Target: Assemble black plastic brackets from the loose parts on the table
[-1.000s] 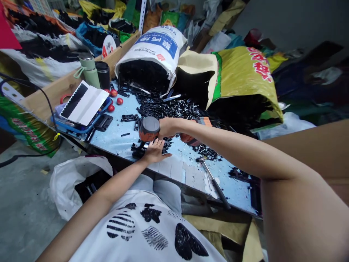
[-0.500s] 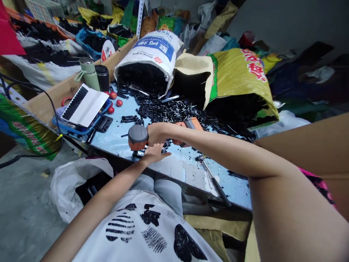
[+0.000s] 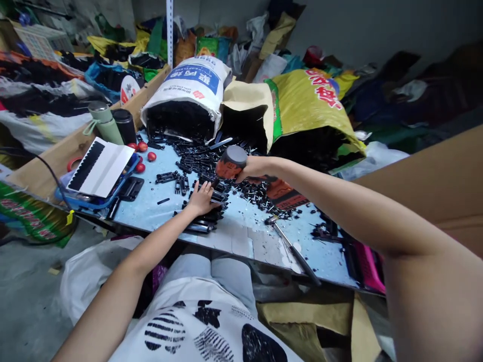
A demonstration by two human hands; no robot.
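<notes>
An orange-and-grey cordless drill (image 3: pixel 229 163) is gripped by the right hand (image 3: pixel 253 167); black plastic parts (image 3: pixel 206 224) near the edge of the blue tabletop (image 3: pixel 145 210) are partly covered by the spread-fingered left hand (image 3: pixel 201 201), bare space flanking.

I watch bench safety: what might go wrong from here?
The drill in the right hand has its tip beside the left hand: a slip might injure it. The black parts under that hand might shift. The hammer, its handle reaching the table's front edge, could get knocked off.
</notes>
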